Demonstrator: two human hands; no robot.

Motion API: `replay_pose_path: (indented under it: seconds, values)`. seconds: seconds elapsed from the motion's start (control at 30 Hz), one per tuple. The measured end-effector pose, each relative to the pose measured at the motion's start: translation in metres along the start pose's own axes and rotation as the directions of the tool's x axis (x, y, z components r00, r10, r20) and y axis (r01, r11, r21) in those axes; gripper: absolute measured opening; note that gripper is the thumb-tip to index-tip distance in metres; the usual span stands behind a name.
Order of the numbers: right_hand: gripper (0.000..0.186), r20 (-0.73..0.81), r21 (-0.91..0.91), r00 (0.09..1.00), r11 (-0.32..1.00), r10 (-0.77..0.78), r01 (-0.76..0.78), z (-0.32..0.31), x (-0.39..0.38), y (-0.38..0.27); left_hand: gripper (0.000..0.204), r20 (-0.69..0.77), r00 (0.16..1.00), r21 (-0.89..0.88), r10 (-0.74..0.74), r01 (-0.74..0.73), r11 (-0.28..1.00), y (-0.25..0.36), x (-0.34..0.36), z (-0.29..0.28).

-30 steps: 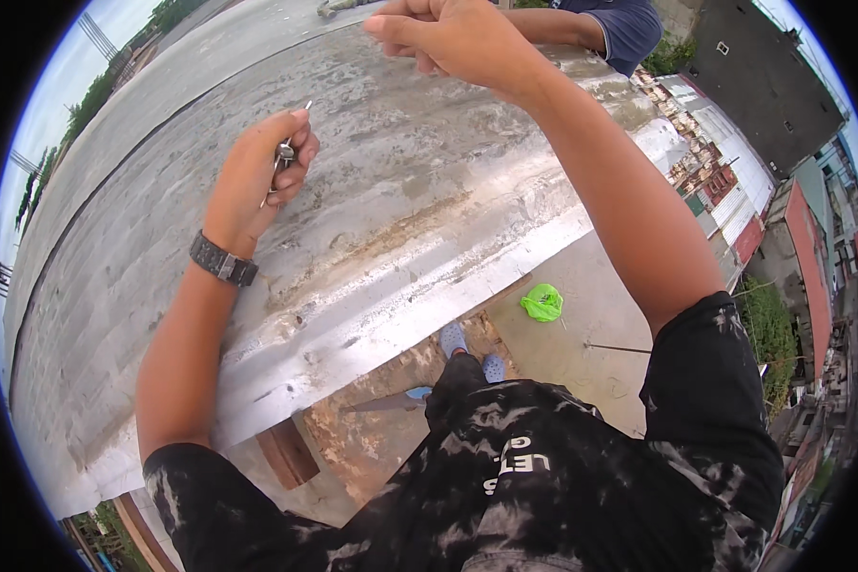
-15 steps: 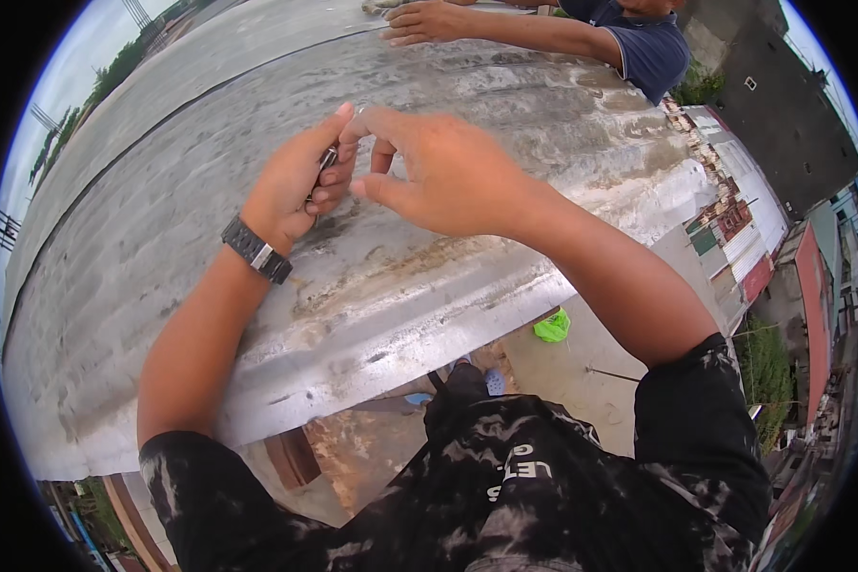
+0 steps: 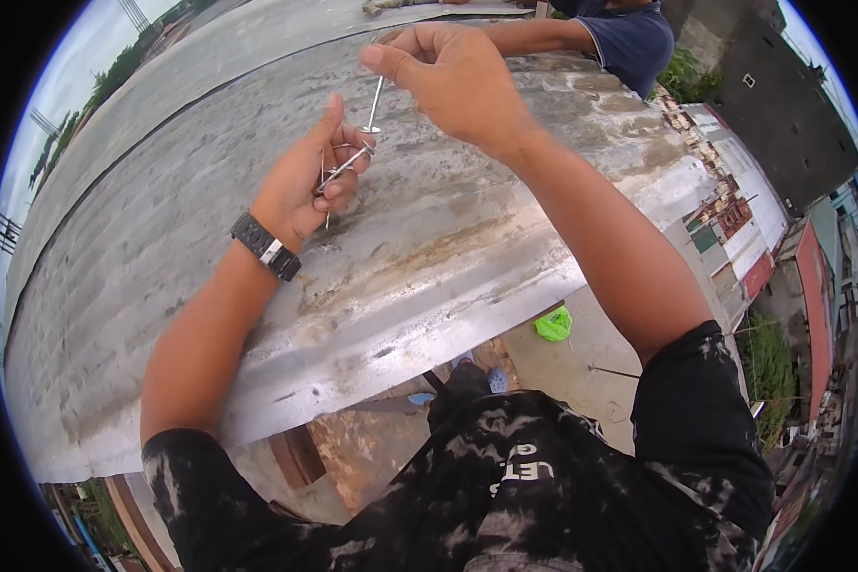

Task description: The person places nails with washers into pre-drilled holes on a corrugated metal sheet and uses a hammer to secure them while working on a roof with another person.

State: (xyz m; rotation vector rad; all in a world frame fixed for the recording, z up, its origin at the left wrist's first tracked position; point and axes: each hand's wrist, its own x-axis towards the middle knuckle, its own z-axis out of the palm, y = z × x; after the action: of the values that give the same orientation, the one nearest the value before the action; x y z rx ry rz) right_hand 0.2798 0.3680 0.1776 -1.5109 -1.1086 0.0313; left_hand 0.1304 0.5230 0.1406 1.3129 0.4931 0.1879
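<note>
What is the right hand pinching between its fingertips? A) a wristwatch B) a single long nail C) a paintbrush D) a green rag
B: the right hand pinches one long nail by its top, just above the left hand, which holds more nails.

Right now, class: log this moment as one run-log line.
left hand: holds a bunch of nails | right hand: pinches single nail | surface: corrugated metal roof sheet | another person's arm at far edge

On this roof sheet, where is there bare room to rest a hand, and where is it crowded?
The metal roof sheet lies bare left of the left hand, and again between its wrist and the near edge. It is crowded where the right hand pinches a nail above the left hand's nails, with another person's arm just beyond.
</note>
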Motion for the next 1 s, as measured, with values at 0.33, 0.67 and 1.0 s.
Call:
replay_pose_path:
  seconds: [0.33, 0.67, 1.0]
  values:
    - [0.032, 0.424, 0.058, 0.902, 0.992, 0.08, -0.115, 0.01, 0.007, -0.005, 0.057, -0.038, 0.995, -0.034, 0.091, -0.093, 0.995, 0.001, -0.003, 0.005]
    - [0.032, 0.33, 0.06, 0.943, 0.996, 0.046, -0.07, 0.033, 0.01, 0.007, 0.061, 0.053, 0.979, -0.048, 0.196, -0.194, 0.98, 0.01, -0.013, 0.002]
    - [0.042, 0.362, -0.038, 0.931, 0.998, 0.055, -0.044, 0.003, 0.05, 0.032, 0.047, 0.104, 0.974, -0.019, 0.202, -0.201, 0.979, 0.01, -0.013, -0.004]
